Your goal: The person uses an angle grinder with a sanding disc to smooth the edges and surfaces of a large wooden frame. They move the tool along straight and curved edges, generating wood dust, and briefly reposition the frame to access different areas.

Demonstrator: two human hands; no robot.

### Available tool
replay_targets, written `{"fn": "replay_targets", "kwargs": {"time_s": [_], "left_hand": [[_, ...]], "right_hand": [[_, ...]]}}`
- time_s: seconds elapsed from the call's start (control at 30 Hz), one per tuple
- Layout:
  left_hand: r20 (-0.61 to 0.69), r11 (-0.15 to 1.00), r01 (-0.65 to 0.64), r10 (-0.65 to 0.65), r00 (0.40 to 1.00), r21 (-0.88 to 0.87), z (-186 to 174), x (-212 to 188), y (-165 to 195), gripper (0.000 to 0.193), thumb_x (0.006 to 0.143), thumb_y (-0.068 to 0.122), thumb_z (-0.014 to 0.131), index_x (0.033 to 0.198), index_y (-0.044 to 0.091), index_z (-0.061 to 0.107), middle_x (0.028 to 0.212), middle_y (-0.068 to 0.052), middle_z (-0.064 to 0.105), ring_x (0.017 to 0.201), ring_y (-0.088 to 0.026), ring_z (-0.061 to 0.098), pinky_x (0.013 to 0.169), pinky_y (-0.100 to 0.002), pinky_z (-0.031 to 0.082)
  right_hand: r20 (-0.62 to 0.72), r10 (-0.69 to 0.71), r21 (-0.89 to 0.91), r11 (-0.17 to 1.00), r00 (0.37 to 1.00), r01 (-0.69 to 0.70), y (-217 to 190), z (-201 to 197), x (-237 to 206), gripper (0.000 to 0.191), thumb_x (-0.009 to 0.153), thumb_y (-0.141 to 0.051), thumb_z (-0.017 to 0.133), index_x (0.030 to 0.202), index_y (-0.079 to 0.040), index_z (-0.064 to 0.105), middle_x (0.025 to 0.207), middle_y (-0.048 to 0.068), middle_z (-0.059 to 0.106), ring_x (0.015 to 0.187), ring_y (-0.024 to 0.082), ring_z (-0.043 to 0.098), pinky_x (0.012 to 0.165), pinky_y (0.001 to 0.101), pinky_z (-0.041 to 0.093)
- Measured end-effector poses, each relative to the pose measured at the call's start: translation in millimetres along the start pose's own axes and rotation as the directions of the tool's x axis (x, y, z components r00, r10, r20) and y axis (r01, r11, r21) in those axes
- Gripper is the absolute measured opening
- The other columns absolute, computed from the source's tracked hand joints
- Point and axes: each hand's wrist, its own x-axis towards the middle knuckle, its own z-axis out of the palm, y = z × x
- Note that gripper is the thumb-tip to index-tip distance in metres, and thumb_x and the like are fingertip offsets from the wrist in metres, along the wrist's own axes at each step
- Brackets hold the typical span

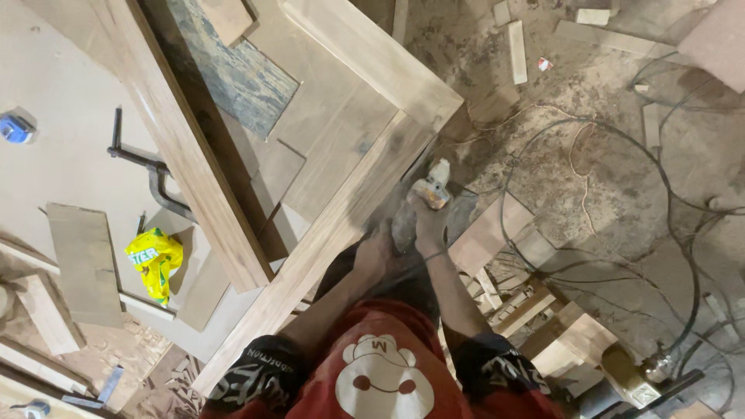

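Both hands, left (378,252) and right (427,233), clamped round grinder (425,198) on frame edge (341,225) (dust everywhere); trailing cable (543,147) could snag, gouging wood.

This is a woodworking shop. A big wooden frame (341,209) lies across the middle; left of it sit a metal clamp (147,174) and board offcuts (84,264), and right of it a dusty floor (613,194) strewn with wood scraps (518,50) and cables (675,209).

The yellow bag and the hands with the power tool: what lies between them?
In the head view, two pale wooden frame rails: one beside the yellow bag, another under the power tool both hands hold.
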Motion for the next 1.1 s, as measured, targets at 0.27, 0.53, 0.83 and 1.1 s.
{"fn": "replay_targets", "kwargs": {"time_s": [0.27,0.53,0.83,1.1], "left_hand": [[-0.282,0.955,-0.278,0.297,0.912,0.105,-9,16,25,0.083,0.070,0.025,0.084,0.138,0.003,0.042,0.111,-0.030,0.066,0.100,-0.052,0.063,0.080,-0.055,0.053],[-0.032,0.996,0.048,-0.050,0.998,-0.072,-19,-22,28,0.099,0.072,0.020,0.075,0.158,0.016,0.024,0.102,-0.028,0.071,0.089,-0.048,0.069,0.078,-0.056,0.054],[-0.016,1.000,-0.001,0.001,1.000,0.002,-4,33,51,0.089,0.070,0.020,0.077,0.148,0.007,0.034,0.099,-0.024,0.075,0.091,-0.045,0.071,0.080,-0.053,0.056],[-0.049,0.996,-0.025,0.021,0.999,-0.085,-15,12,33,0.088,0.064,0.021,0.082,0.140,0.003,0.040,0.105,-0.028,0.070,0.092,-0.047,0.070,0.077,-0.054,0.055]], "right_hand": [[-0.065,0.085,0.106,0.991,0.994,-0.078,-13,0,35,0.053,0.080,0.006,0.076,0.123,-0.005,0.048,0.110,0.009,0.064,0.092,0.019,0.067,0.077,0.0350,0.062],[-0.050,0.160,0.076,0.985,0.986,-0.156,-1,8,-3,0.057,0.082,0.004,0.075,0.131,-0.006,0.048,0.112,0.007,0.064,0.096,0.020,0.063,0.082,0.0345,0.053],[-0.101,0.110,0.195,0.977,0.989,-0.088,3,-13,68,0.062,0.084,0.001,0.080,0.135,-0.002,0.046,0.117,0.006,0.064,0.104,0.019,0.065,0.090,0.0347,0.057],[-0.052,0.033,0.199,0.980,0.998,-0.022,-12,8,22,0.077,0.077,0.005,0.074,0.140,-0.019,0.037,0.117,0.002,0.066,0.101,0.014,0.066,0.088,0.0272,0.056]]}}
